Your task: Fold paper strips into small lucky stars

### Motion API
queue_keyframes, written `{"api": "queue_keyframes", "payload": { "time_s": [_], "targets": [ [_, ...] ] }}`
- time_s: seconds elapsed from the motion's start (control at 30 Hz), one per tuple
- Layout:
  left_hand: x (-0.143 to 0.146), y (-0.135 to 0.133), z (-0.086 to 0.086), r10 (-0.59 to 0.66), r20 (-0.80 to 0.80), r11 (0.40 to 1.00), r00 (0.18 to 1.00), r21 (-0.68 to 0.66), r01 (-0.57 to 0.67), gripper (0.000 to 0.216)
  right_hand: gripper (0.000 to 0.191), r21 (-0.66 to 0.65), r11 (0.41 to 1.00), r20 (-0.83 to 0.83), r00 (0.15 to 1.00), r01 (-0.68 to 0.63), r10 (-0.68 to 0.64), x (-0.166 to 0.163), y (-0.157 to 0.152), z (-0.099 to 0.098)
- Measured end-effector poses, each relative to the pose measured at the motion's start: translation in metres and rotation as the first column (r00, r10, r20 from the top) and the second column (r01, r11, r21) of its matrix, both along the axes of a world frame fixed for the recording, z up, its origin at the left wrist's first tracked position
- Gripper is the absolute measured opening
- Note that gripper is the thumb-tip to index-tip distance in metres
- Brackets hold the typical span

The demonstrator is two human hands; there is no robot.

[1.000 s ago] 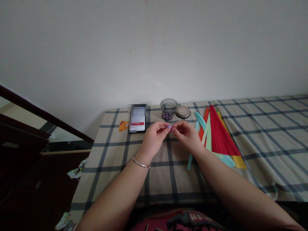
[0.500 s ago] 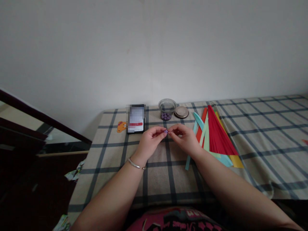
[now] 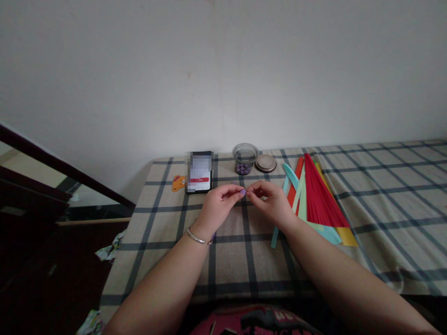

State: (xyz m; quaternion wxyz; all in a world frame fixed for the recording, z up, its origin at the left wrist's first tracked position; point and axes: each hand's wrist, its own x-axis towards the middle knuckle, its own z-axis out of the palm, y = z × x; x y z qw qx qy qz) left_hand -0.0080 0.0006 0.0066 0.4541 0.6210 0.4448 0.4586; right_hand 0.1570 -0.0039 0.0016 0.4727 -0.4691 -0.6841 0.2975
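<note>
A small purple paper star [image 3: 242, 191] is pinched between the fingertips of both hands, above the middle of the table. My left hand [image 3: 219, 201], with a silver bangle on its wrist, grips it from the left with thumb and forefinger. From the right, the thumb and forefinger of my right hand [image 3: 271, 200] close on its other side. Behind the hands stands an uncovered clear jar [image 3: 245, 151] with several purple stars [image 3: 243, 168] in the bottom. Its round lid [image 3: 266, 162] lies just right of it. Paper strips [image 3: 323, 200] in red, yellow, green and blue fan out beside my right forearm.
A phone [image 3: 199, 172] with a partly blurred screen lies at the back left, beside an orange bear cutout [image 3: 178, 183]. The checked cloth [image 3: 174, 270] covers the table, which meets a white wall [image 3: 223, 70]. A dark rail [image 3: 70, 170] slopes down at the left.
The view has shifted slightly, so things appear a little farther right. Both hands keep their pinch on the paper star, with only slight finger movement.
</note>
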Motion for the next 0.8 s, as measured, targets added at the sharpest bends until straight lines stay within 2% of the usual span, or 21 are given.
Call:
{"api": "queue_keyframes", "payload": {
  "time_s": [0.1,0.3,0.5,0.8],
  "targets": [
    [-0.0003,-0.0013,0.0024,0.014,-0.029,1.0,0.999,-0.003,-0.014,0.018,0.006,0.028,1.0,0.031,0.999,-0.014,0.013,0.0009,0.0002,0.0016],
    [-0.0039,-0.0013,0.0067,-0.022,-0.107,1.0,0.994,0.002,0.022,0.018,0.005,0.139,0.989,0.21,0.977,-0.051,0.021,0.0036,0.0001,0.0052],
    [-0.004,-0.002,0.0078,-0.029,-0.126,1.0,0.992,-0.004,0.029,0.017,0.005,0.094,0.994,0.216,0.976,-0.051,0.03,0.005,0.0012,0.0027],
    [-0.0003,-0.0023,-0.0007,-0.036,-0.027,0.998,0.999,-0.053,0.034,0.022,0.004,0.04,0.998,0.16,0.986,-0.043,0.036,0.0046,0.0011,0.0002]
  ]
}}
